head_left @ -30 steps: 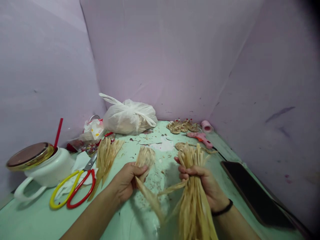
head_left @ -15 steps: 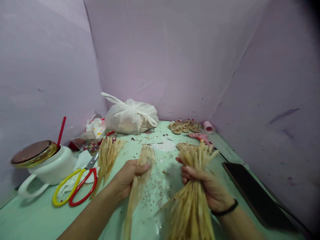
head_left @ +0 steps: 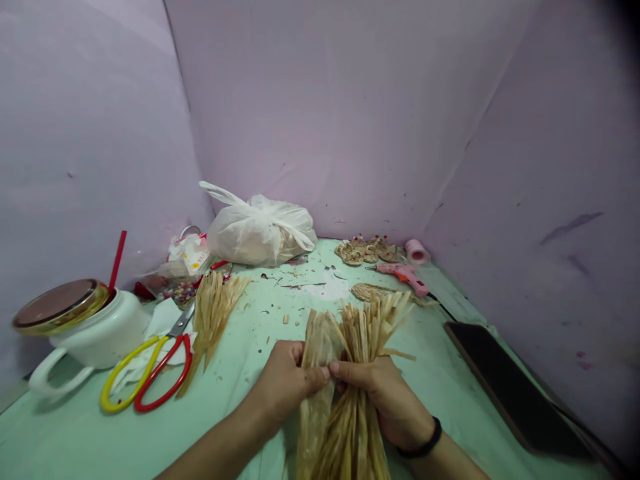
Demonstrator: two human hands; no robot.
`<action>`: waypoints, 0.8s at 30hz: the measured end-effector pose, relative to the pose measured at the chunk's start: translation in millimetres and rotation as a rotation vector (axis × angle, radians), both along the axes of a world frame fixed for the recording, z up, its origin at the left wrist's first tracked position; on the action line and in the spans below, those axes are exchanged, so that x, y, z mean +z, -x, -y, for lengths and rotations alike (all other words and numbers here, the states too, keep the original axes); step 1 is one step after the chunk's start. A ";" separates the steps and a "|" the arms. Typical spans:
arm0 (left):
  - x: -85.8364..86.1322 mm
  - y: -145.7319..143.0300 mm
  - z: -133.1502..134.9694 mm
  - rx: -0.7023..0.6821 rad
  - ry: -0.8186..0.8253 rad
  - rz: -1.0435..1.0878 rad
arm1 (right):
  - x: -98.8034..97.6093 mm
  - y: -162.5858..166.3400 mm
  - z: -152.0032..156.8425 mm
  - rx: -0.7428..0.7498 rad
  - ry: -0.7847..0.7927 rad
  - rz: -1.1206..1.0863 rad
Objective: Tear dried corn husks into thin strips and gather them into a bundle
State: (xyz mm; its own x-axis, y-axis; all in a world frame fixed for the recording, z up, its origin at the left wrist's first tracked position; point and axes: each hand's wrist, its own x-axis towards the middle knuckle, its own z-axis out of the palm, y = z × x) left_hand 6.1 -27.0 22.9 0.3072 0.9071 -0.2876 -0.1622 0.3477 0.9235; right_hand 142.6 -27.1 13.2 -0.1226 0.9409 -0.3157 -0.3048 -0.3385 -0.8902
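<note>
My left hand [head_left: 290, 383] is closed on a wide, pale dried-leaf strip [head_left: 316, 413], thumb on its near face. Right beside it, my right hand [head_left: 383, 393], with a black band at the wrist, grips a thick bundle of dried straw-coloured strips [head_left: 357, 433] around its upper part. The bundle's frayed ends fan out above the fist and its long ends hang toward me. Both thumbs nearly meet where strip and bundle lie side by side. Some right fingers are hidden behind the bundle.
Left of my hands lie another bundle of strips [head_left: 213, 307], red-and-yellow scissors [head_left: 163, 370] and a white mug [head_left: 113, 330]. Farther back are a tied plastic bag [head_left: 263, 230], woven pieces [head_left: 367, 251] and a pink glue gun [head_left: 403, 272]. A dark phone-like slab [head_left: 510, 387] lies at right.
My hands have come together: the left moved right with its strip, the right moved left with the bundle. The strip now stands against the bundle's left side.
</note>
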 end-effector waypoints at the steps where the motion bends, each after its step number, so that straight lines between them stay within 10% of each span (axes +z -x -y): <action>1: 0.1 0.5 -0.3 0.001 0.006 -0.011 | 0.0 0.1 0.0 -0.004 -0.012 0.022; 13: -9.1 -5.1 2.3 0.139 -0.158 -0.299 | 9.0 7.6 2.2 -0.091 -0.170 0.237; 24: -10.9 8.1 -13.4 0.090 0.197 0.194 | 2.7 -2.2 -2.6 -0.002 0.131 -0.166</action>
